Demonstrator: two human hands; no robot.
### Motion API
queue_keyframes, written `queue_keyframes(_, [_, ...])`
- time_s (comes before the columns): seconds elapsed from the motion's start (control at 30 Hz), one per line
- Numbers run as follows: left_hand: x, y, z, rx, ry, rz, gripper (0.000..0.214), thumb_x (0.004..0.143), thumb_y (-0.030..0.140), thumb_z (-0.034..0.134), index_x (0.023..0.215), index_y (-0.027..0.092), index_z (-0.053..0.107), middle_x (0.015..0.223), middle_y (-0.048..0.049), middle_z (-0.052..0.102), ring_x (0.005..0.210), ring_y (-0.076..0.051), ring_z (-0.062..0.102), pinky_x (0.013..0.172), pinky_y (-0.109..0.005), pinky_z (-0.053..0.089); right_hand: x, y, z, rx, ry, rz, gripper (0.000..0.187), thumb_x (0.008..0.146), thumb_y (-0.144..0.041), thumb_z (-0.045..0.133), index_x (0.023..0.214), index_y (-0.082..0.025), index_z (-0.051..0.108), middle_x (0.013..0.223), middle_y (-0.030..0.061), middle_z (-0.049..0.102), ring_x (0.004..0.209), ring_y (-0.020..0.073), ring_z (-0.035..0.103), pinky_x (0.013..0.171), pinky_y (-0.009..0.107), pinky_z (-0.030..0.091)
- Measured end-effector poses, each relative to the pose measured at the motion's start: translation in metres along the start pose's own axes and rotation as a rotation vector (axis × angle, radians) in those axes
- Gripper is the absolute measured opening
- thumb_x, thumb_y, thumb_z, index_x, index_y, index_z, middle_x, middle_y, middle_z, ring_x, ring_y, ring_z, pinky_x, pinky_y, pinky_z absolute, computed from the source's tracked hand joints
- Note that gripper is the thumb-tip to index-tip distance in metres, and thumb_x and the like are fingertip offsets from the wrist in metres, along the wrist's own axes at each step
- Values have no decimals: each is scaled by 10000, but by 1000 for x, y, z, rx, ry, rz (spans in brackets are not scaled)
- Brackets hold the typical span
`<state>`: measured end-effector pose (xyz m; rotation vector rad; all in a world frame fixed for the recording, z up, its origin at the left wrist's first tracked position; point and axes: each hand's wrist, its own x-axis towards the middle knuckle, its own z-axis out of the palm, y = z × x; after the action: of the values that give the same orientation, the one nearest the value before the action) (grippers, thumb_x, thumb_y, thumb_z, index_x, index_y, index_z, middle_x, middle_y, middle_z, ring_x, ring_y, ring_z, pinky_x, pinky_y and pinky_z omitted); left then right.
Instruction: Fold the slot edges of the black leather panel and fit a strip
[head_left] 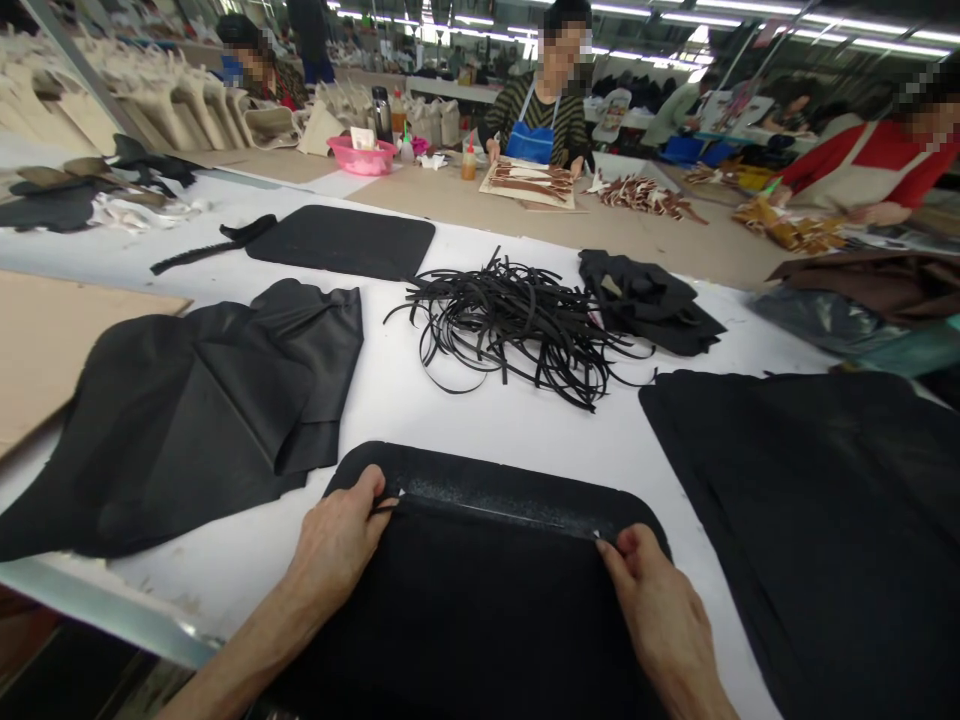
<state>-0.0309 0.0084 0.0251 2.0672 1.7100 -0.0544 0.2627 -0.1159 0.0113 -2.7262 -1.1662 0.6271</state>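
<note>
A black fabric panel (480, 610) with rounded far corners lies right in front of me on the white table (420, 400). A folded band with a shiny glued strip (495, 500) runs across its far edge. My left hand (337, 545) pinches the left end of that fold, thumb on top. At the right end of the fold, my right hand (660, 610) pinches it with closed fingers. Both hands rest on the panel.
A tangle of black straps (517, 325) lies beyond the panel. Black leather pieces (187, 410) sit left, a large black sheet (825, 500) right, another rounded panel (341, 240) farther back. Across the table, other people work with brown pieces; a pink bowl (362, 155) stands there.
</note>
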Motion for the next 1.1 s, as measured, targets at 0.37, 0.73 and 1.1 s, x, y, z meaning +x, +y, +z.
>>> queue_keyframes(0.37, [-21, -6, 14, 25, 207, 386, 300, 882, 161, 321, 1125, 210, 489, 965, -38, 685, 842, -191, 648, 720, -308, 487, -21, -6, 6, -137, 399, -364, 214, 924, -236, 298, 1009, -214, 493, 932, 79, 599, 748, 216, 589, 601, 317, 418])
queue_keyframes(0.73, [-20, 23, 48, 258, -39, 1043, 684, 740, 56, 404, 1397, 114, 221, 1458, -98, 305, 1338, -220, 254, 1112, -401, 254, -43, -65, 52, -213, 294, -864, 446, 821, -91, 461, 1243, -233, 488, 1136, 60, 571, 1021, 254, 495, 904, 409, 401])
queue_keyframes(1.1, [-27, 19, 37, 187, -42, 976, 669, 709, 47, 443, 1357, 101, 286, 1455, -158, 283, 1346, -260, 224, 1105, -425, 257, -35, -51, 55, -262, 466, -1015, 492, 754, -9, 376, 1194, -169, 526, 1100, 88, 608, 991, 252, 533, 840, 391, 445])
